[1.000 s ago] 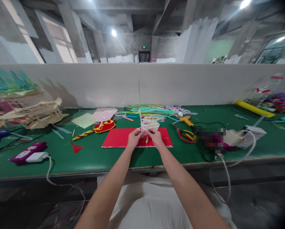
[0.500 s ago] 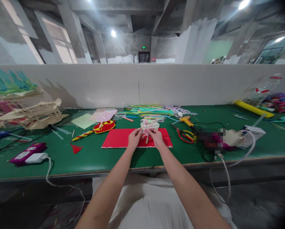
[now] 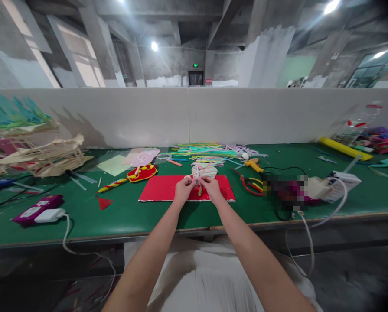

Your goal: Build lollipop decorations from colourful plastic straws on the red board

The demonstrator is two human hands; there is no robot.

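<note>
Green workbench under a grey concrete hall, white partition along the far edge. Both bare forearms stretched forward from the lap, converging over the red sheet at mid-bench. Left hand and right hand close together, knuckles up, fingers curled and pinching a small bundle of pastel straws between them, held just above the sheet's far half. Straw ends fanning up and outward from the pinch. Loose straw pile beyond, near the partition. Red-handled scissors just right of the sheet, orange glue gun behind them. Purple device and white charger well apart at left
</note>
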